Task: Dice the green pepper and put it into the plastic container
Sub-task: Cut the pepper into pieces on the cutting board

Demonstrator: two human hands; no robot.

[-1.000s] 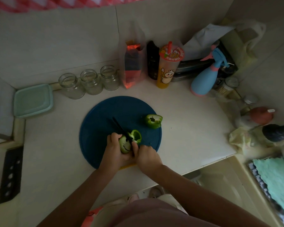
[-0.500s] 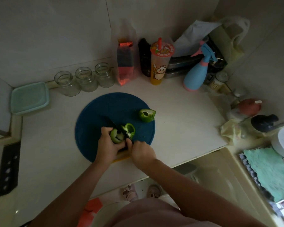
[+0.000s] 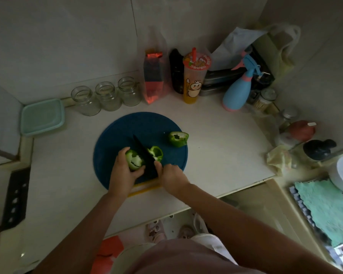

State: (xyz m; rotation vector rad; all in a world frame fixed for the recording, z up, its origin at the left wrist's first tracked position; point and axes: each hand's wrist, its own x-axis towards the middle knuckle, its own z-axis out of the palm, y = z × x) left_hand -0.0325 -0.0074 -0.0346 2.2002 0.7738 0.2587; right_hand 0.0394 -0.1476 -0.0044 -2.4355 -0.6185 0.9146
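Green pepper (image 3: 135, 160): main piece on the blue cutting board (image 3: 125, 129), clasped by the left grip (image 3: 123, 172) with fingers curled over its top. Cut-off piece (image 3: 157, 153): just across the blade from it. Stem end (image 3: 178, 138): apart, beyond the right grip (image 3: 171, 176). Knife (image 3: 145, 152): dark blade between the two near pieces, handle enclosed in the right grip. Plastic container (image 3: 42, 116): lid apparently on, well left of the left grip, at the worktop (image 3: 216, 139) corner. Handling note, as I judge it: lay the piece flat and skin down, tuck the fingertips back from the edge, and cut strips before dicing crosswise.
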